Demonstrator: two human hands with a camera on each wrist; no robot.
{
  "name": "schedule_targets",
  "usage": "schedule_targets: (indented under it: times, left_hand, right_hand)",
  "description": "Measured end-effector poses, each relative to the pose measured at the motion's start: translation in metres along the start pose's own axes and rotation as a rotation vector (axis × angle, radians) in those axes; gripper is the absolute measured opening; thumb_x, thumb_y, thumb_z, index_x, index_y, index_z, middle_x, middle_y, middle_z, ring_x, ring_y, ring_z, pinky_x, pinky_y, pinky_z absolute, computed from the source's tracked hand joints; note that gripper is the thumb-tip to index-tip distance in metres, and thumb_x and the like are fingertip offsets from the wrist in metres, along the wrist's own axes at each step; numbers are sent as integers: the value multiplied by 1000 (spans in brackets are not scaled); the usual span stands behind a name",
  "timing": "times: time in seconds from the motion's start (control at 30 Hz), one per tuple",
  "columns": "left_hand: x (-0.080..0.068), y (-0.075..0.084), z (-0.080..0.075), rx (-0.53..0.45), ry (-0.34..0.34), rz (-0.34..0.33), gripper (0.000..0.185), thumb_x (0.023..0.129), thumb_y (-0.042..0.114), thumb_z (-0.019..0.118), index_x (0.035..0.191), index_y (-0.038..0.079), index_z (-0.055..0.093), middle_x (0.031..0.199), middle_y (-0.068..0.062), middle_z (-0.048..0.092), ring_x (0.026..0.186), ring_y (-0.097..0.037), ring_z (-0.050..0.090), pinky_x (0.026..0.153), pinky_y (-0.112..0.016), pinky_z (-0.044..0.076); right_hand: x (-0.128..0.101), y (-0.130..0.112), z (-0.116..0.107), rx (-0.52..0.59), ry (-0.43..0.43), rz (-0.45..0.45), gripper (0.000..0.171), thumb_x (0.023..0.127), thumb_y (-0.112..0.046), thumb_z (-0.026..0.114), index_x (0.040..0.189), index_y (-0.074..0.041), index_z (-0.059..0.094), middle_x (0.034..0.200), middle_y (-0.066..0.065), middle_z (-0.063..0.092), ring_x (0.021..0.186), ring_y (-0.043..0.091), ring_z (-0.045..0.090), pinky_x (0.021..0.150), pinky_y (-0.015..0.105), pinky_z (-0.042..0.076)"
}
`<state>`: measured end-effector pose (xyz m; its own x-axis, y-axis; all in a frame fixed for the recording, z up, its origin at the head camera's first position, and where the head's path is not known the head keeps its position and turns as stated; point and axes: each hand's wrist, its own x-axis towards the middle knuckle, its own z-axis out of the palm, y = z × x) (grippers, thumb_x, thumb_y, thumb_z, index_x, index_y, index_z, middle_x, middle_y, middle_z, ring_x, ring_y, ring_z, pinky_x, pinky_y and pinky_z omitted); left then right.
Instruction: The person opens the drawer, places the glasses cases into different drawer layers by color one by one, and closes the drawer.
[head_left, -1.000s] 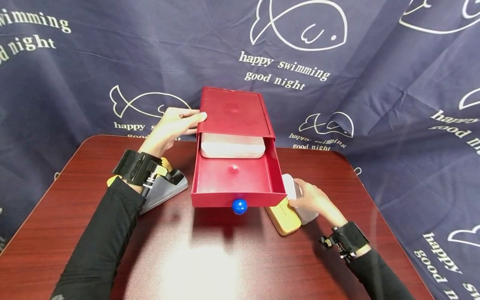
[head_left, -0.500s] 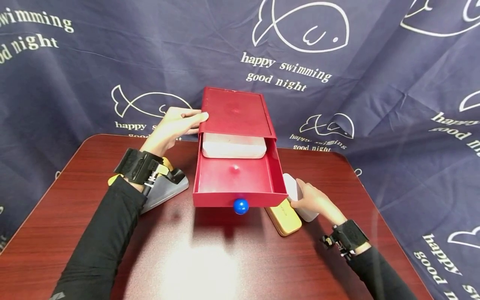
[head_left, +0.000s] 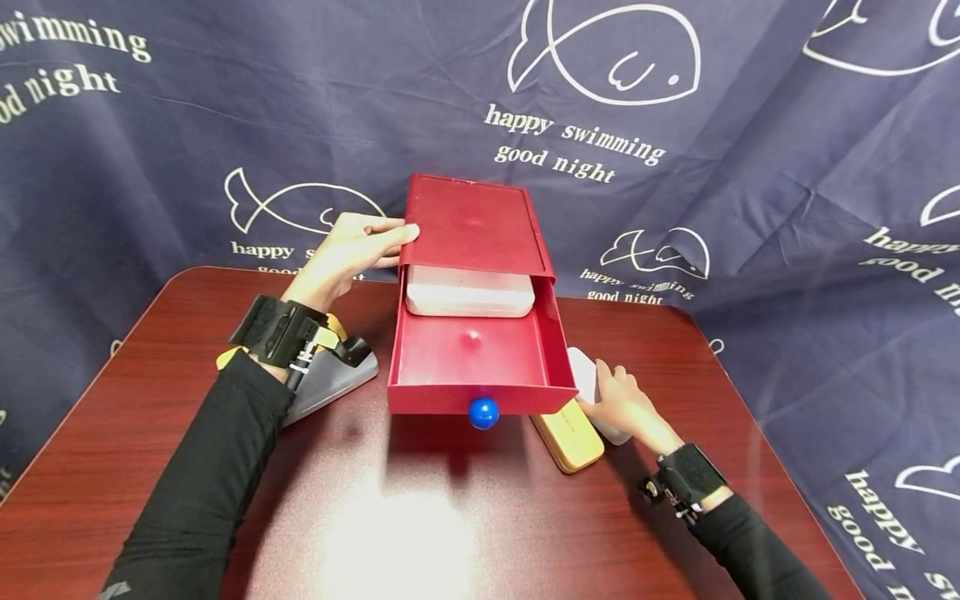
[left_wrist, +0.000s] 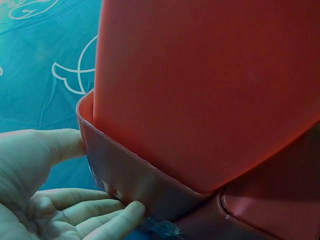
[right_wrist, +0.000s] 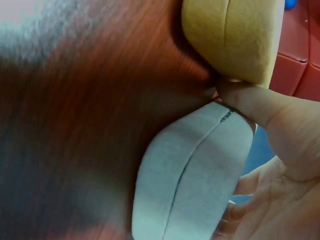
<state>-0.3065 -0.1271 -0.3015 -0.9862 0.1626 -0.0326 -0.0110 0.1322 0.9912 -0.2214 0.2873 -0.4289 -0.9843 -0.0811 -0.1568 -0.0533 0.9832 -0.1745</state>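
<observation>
A red drawer box (head_left: 468,221) stands at the far middle of the dark wooden worktop (head_left: 420,517), its drawer (head_left: 474,358) pulled out toward the near side with a blue ball knob (head_left: 483,413) on its front. Inside the drawer, at the far end and partly under the box's top, lies a white case (head_left: 468,292). The left hand (head_left: 352,250) rests against the left side of the box near its top edge, fingers mostly straight; the left wrist view shows the thumb (left_wrist: 55,145) and fingertips (left_wrist: 125,212) touching the box's left wall, holding it steady rather than wrapped round it. Near the left forearm, on the worktop left of the drawer, sits a grey wedge-shaped object (head_left: 330,379) with a yellow piece partly hidden under the wrist strap. To the right of the drawer's front corner lie two cases side by side: a yellow case (head_left: 570,433) on the left and a white oval case (head_left: 592,392) on the right, touching or nearly touching each other. The right hand (head_left: 626,404) is on the white oval case; the right wrist view shows the thumb (right_wrist: 255,107) pressed into the gap between the yellow case (right_wrist: 235,35) and the white oval case (right_wrist: 192,175), with the fingers curled round its other side, gripping it while it lies on the worktop. A dark blue cloth (head_left: 225,125) printed with white fish outlines and lettering hangs behind the worktop.
</observation>
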Motion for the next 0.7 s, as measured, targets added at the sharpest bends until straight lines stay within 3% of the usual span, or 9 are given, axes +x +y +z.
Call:
schedule_targets:
  times: [0.3, 0.7]
  left_hand:
    - [-1, 1, 0, -11, -5, -5, 61, 97, 27, 69, 148, -2, 50, 145, -19, 58, 128, -28, 62, 105, -35, 53]
    - [1, 0, 0, -2, -4, -10, 60, 97, 26, 69, 147, -1, 50, 146, -18, 58, 129, -26, 61, 104, -33, 54]
  right_hand:
    - [1, 2, -1, 11, 17, -39, 72, 86, -32, 74, 136, 12, 47, 114, 34, 56, 106, 50, 57, 85, 63, 55]
    - [3, 0, -7, -20, -7, -74, 73, 85, -31, 77, 135, 13, 47, 114, 32, 59, 102, 46, 57, 88, 61, 54]
